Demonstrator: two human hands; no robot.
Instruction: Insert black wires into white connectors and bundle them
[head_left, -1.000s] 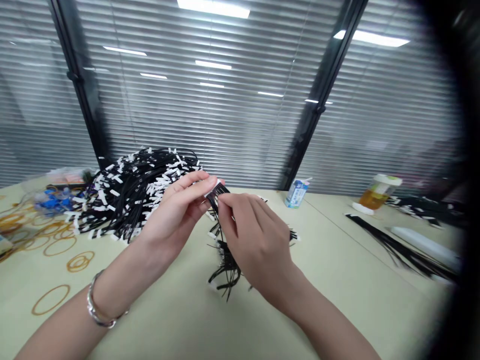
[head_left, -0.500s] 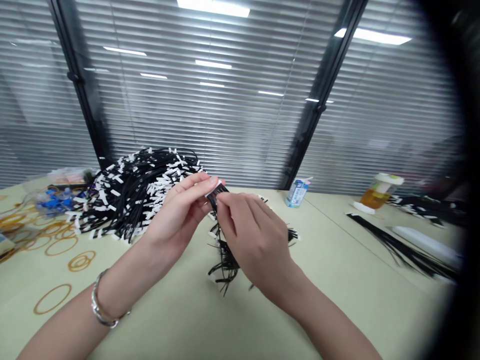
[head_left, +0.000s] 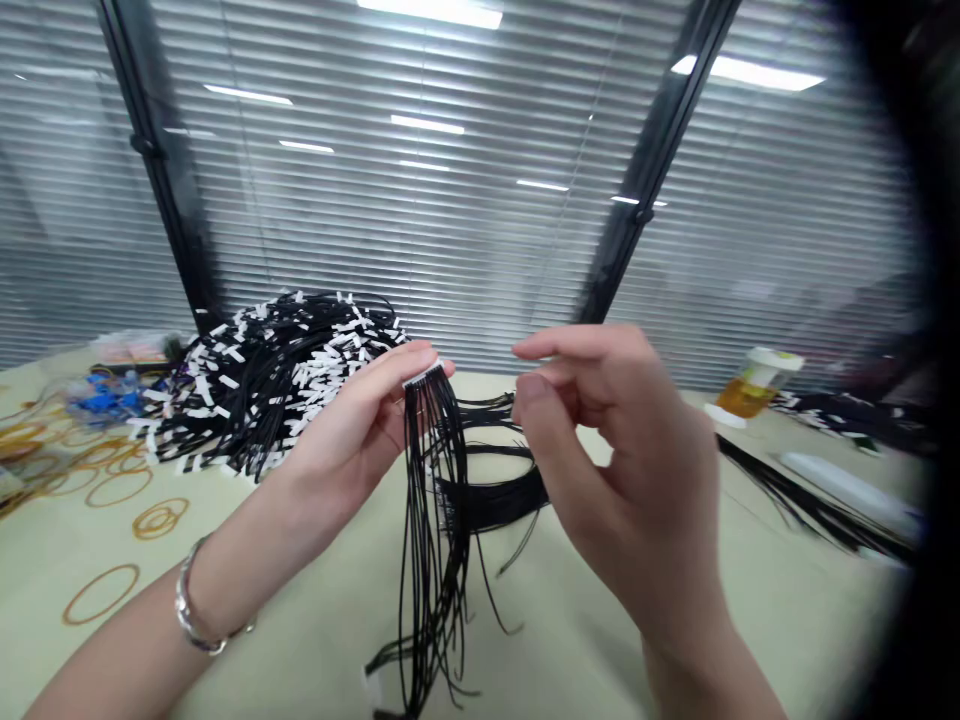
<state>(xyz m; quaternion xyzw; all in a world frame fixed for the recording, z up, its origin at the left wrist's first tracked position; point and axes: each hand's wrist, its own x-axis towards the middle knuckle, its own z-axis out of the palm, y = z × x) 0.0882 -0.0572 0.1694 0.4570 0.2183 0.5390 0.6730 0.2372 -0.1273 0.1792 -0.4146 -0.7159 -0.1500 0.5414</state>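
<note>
My left hand [head_left: 367,410] pinches a white connector [head_left: 424,377] between thumb and fingers. From this connector a fan of black wires [head_left: 427,500] hangs down toward the table, with a white piece at one lower end. To the right, my right hand [head_left: 615,450] is raised clear of the connector, its thumb and index finger apart with nothing visible between them. Behind the hanging wires, more black wires [head_left: 499,500] lie on the table, partly covered by my right hand.
A large heap of black cables with white connectors [head_left: 277,380] stands at the back left. Near it lie yellow-brown rubber bands [head_left: 101,595] and a bag with blue pieces [head_left: 109,395]. Rightward are a jar of amber liquid [head_left: 750,390], black cables [head_left: 795,490] and a white elongated object [head_left: 847,490].
My right hand has left the wires near the connector and moved right, with its fingers parting. The wires now hang loose and spread below my left hand. The blue-white carton is now hidden.
</note>
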